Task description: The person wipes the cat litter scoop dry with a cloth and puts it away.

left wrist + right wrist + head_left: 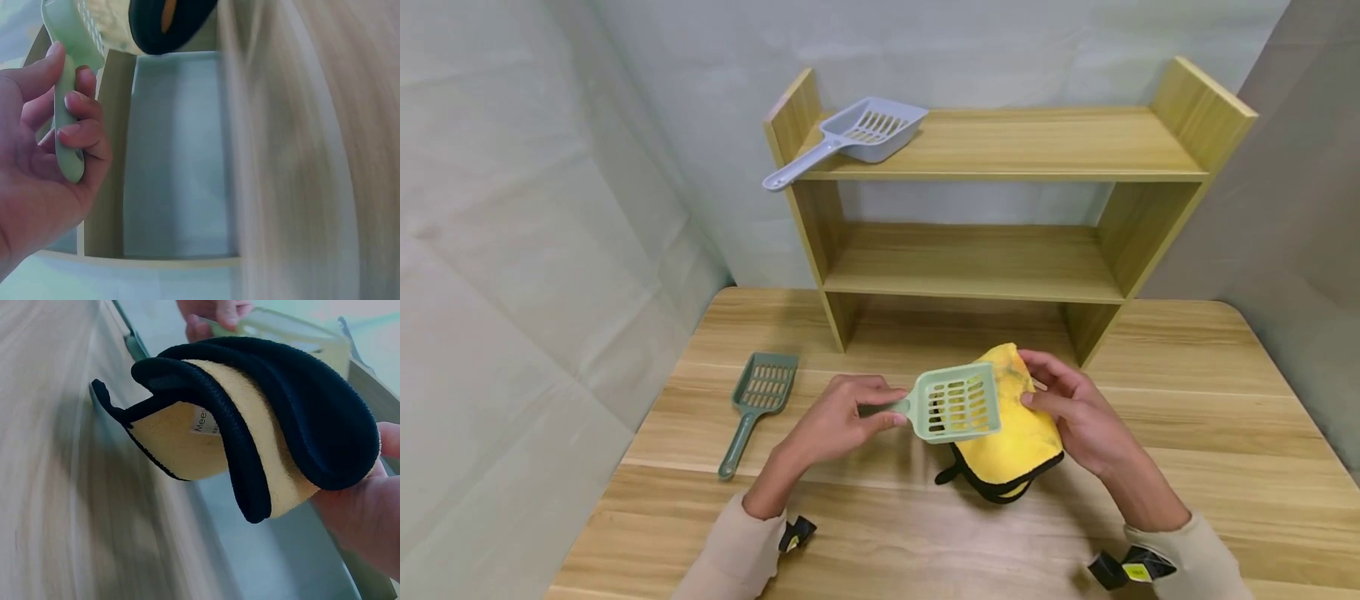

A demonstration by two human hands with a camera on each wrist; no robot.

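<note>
My left hand (844,417) grips the handle of a light green slotted litter scoop (955,403), fingers curled round the handle in the left wrist view. The scoop's head overlaps a yellow cloth (1017,446) in the head view. My right hand (1086,417) holds that cloth by its right side, thumb in front. The cloth is folded, with black edging and a small black loop; a white label (205,421) shows inside a fold in the right wrist view. Both things are held up over the table.
A dark green slotted scoop (765,387) lies on the wooden table (880,542) at the left. Behind stands a wooden shelf (977,262), and on its top board a lavender scoop (872,129) sits at the left end, its handle jutting past the front edge.
</note>
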